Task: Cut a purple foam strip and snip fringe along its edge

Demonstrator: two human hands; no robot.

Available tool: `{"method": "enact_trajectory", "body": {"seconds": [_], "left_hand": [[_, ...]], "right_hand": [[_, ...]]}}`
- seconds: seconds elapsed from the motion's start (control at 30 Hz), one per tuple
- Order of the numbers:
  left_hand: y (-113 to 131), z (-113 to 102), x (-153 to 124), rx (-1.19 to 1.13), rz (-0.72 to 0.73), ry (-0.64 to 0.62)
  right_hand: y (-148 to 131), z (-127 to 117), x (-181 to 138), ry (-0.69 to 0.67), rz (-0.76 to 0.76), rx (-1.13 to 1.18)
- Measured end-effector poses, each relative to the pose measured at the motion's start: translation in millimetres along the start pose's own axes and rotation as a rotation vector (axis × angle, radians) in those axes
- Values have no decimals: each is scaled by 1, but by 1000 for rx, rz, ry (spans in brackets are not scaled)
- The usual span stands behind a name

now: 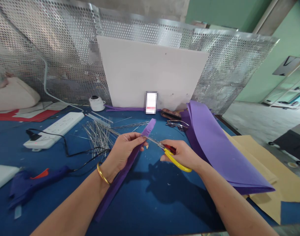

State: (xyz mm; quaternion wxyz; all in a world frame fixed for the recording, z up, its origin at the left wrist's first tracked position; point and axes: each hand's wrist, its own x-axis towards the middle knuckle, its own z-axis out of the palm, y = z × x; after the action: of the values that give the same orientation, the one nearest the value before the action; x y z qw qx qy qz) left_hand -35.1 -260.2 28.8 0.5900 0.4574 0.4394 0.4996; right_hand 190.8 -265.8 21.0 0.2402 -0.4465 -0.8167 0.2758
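Note:
My left hand (pixel 127 146) pinches a long purple strip (pixel 126 175) near its upper end, and the rest of it trails down under my forearm. In my right hand (pixel 181 154) are scissors (pixel 175 160) with yellow and red handles. Their blades point left and reach the edge of the strip beside my left fingertips. Whether the blades are parted is too small to tell. Just below the blades lies a tiny tan scrap (pixel 147 146) on the blue table (pixel 164 209).
Thin wires (pixel 99 134) lie left of my hands, near a power strip (pixel 56 129) and a blue glue gun (pixel 36 182) with its cord. Folded purple sheets (pixel 216 141) rest on tan paper (pixel 253 157) at right. Glasses (pixel 178 125) and a lit phone (pixel 151 102) are behind.

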Motion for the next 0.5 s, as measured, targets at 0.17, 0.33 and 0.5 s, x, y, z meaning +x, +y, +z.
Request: {"method": "enact_trajectory", "body": {"seconds": [0.17,0.33,0.5], "left_hand": [[0,-1,-1,11,-3,4],[0,0,-2,7,-15,9],[1,0,0,-9,-27,20]], "right_hand": [[1,-1,0,-4,3,4],[1,-1,-1,-4,9,-1],[0,-1,-1,4,15,-4]]}}
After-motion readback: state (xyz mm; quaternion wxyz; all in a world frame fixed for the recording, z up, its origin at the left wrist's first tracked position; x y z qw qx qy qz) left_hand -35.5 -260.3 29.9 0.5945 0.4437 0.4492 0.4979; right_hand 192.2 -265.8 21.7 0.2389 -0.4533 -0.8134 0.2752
